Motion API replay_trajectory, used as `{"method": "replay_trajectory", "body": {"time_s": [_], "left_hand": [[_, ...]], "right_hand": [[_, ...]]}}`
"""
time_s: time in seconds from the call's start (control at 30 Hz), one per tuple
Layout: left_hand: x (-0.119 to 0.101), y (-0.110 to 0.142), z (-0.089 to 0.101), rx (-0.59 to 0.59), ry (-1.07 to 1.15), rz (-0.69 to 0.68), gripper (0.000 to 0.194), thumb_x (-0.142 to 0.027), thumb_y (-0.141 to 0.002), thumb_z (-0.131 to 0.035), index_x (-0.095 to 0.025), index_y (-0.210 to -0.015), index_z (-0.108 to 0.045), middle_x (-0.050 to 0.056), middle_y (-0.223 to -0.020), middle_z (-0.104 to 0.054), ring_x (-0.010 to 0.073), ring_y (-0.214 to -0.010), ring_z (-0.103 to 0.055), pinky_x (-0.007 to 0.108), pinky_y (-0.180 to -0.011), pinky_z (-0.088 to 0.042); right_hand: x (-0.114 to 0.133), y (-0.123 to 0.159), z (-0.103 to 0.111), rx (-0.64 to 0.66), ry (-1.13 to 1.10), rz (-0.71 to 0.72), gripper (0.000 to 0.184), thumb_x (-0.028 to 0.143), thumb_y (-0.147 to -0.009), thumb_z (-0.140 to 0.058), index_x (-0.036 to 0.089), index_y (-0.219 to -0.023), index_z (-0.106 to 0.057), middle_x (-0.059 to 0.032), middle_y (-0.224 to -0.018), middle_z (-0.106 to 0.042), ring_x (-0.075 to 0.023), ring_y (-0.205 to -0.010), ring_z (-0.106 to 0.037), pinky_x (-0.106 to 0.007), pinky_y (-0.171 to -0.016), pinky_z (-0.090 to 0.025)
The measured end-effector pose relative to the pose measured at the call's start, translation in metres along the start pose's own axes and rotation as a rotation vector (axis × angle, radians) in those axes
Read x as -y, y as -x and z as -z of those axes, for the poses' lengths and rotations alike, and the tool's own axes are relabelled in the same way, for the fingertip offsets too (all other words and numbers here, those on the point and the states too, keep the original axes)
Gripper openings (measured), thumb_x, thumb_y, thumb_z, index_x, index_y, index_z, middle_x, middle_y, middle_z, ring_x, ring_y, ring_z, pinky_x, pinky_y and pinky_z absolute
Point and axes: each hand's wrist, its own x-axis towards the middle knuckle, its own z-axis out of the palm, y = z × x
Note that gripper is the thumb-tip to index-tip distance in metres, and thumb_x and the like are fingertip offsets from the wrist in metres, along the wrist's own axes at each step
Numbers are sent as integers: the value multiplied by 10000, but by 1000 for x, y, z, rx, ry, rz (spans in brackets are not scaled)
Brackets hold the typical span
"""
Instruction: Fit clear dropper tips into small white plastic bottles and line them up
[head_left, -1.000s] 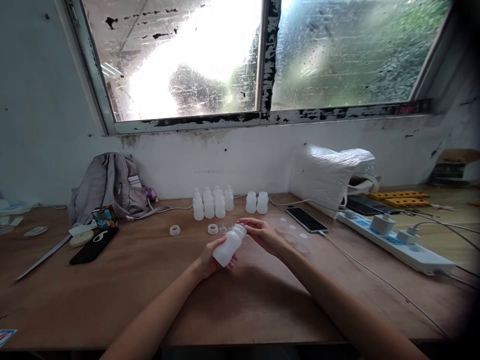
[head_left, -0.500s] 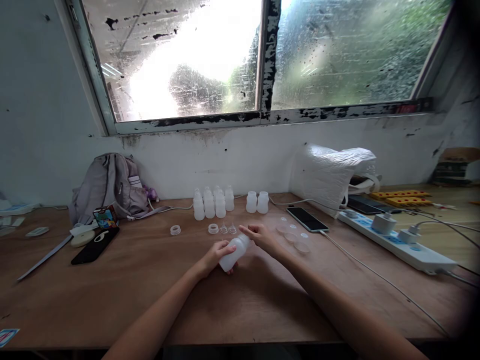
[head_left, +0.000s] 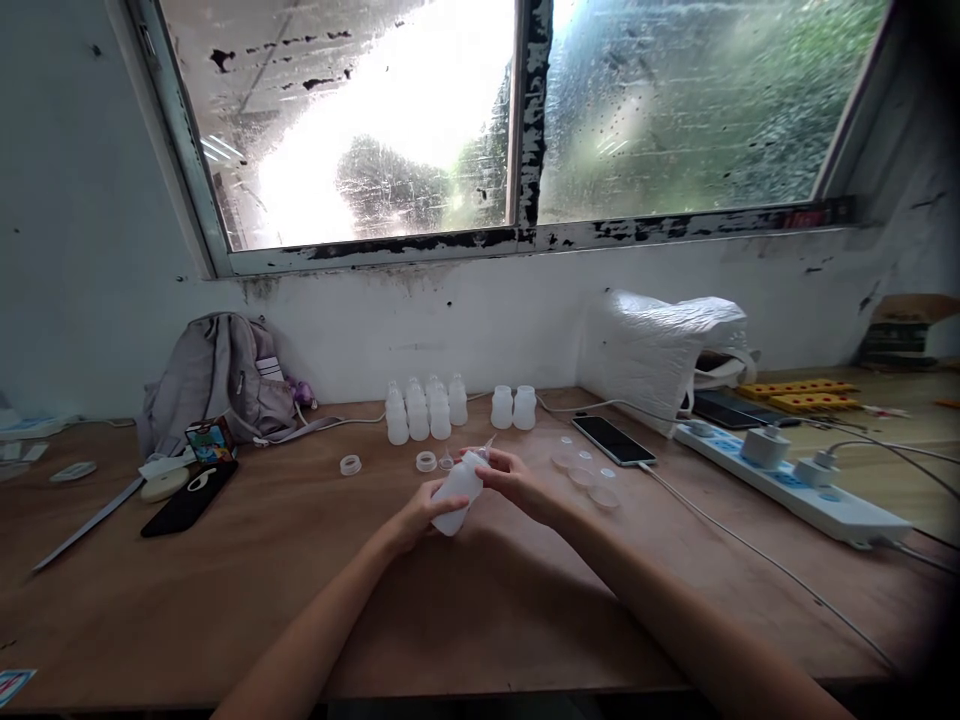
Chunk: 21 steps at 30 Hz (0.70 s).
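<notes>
Brown wooden table (head_left: 585, 620) beneath a streaked window (head_left: 360, 180), paint flaking off its frame. Your left hand (head_left: 411, 522) wraps the body of a tilted white bottle (head_left: 459, 492); your right hand (head_left: 517, 478) meets it at the neck, by a clear teat (head_left: 487, 446); which one its fingers pinch, cannot tell. Beyond your hands: topped bottles (head_left: 418, 415). To their right: phone (head_left: 613, 440), power strip (head_left: 795, 490). Well left: printed box (head_left: 211, 440), corner sticker (head_left: 13, 684), lettering too small to read.

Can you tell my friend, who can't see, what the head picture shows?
The left hand holds a tilted whitish bottle while the right hand is at its neck. Behind them, more whitish bottles stand on a brown table under a window.
</notes>
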Motion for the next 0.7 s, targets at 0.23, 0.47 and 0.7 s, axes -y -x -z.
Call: {"method": "replay_trajectory", "body": {"time_s": [0.23, 0.47, 0.7], "left_hand": [[-6, 6, -11, -428, -506, -265, 464, -360, -603, -630, -195, -1024, -529, 80, -1010, -532, 249, -946, -477, 328, -828, -369], [0, 5, -29, 94, -27, 81, 456, -366, -628, -606, -112, -989, -491, 75, -773, -586, 166, -586, -546, 251, -483, -394], [8, 6, -32, -352, -486, -176, 573, -203, -565, -616, -223, -1109, -437, 42, -883, -567, 231, -803, -517, 318, -737, -384]], "right_hand": [[-17, -1, -9, -284, 81, 36, 239, 364, -612, -649, 169, -700, -541, -9, -699, -580, -156, -707, -518, -261, -628, -386], [-11, 3, -21, -186, -132, -69, 282, 390, -648, -604, 170, -805, -523, -60, -761, -613, -175, -702, -549, -273, -594, -410], [-22, 2, -32, -427, 0, 114, 238, 394, -641, -605, 191, -696, -493, -3, -635, -581, -130, -562, -502, -247, -532, -376]]}}
